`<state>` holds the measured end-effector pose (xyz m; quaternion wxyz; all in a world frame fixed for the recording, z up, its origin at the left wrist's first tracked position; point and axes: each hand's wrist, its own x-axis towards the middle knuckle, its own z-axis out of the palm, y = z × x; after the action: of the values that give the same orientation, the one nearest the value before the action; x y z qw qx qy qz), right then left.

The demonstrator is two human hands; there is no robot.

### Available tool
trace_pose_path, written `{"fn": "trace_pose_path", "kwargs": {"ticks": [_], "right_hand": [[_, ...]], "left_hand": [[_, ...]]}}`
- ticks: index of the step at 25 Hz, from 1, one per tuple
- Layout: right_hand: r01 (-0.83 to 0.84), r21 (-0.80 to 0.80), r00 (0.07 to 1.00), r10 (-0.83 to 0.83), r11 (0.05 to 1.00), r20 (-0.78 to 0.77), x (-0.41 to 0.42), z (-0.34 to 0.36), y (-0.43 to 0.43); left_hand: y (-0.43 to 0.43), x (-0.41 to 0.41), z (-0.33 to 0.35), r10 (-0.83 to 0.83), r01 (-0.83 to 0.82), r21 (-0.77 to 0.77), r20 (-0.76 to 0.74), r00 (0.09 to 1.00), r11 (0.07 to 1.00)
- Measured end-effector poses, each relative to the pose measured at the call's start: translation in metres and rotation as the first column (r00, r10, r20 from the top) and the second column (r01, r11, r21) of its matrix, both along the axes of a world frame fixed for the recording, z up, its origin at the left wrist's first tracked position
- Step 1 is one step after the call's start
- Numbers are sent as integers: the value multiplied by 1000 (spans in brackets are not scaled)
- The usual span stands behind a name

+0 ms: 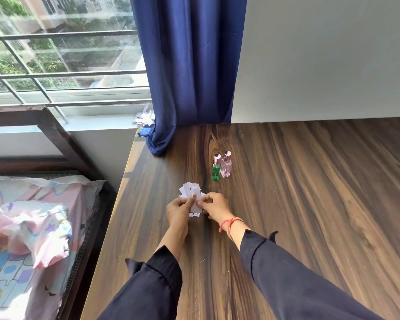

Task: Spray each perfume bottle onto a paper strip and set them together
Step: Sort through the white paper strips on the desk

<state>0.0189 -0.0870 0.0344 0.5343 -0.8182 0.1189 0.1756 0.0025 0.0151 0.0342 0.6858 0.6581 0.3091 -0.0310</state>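
Two small perfume bottles stand upright and touching on the wooden table (310,204): a green bottle (216,170) on the left and a pink bottle (226,167) on the right, both with shiny pink caps. A little nearer to me, my left hand (179,210) and my right hand (214,205) meet over a small bunch of white paper strips (191,192). Both hands pinch the strips between thumb and fingers, just above the table. Part of the bunch is hidden behind my fingers.
A blue curtain (189,70) hangs at the table's far left corner, its hem on the tabletop. Loose white paper scraps (144,117) lie on the window sill. A bed with patterned bedding (30,227) stands to the left of the table's edge.
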Motion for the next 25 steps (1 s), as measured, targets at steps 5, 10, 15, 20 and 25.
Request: {"fn": "trace_pose_path", "kwargs": {"ticks": [5, 10, 15, 20, 25], "right_hand": [[-12, -99, 1000, 13, 995, 11, 2, -1, -2], [6, -144, 1000, -2, 990, 29, 3, -3, -11], [-16, -143, 998, 24, 990, 58, 2, -4, -15], [-55, -131, 992, 69, 990, 104, 1, 4, -13], [117, -31, 985, -112, 993, 128, -5, 12, -14]], "left_hand": [[3, 5, -10, 37, -40, -51, -69, 997, 998], [6, 5, -17, -59, 109, 254, -198, 979, 961], [2, -3, -2, -20, 52, 555, -63, 998, 830], [-5, 7, -5, -343, 324, 268, 25, 939, 907], [-15, 6, 3, -223, 208, 195, 58, 973, 958]]}}
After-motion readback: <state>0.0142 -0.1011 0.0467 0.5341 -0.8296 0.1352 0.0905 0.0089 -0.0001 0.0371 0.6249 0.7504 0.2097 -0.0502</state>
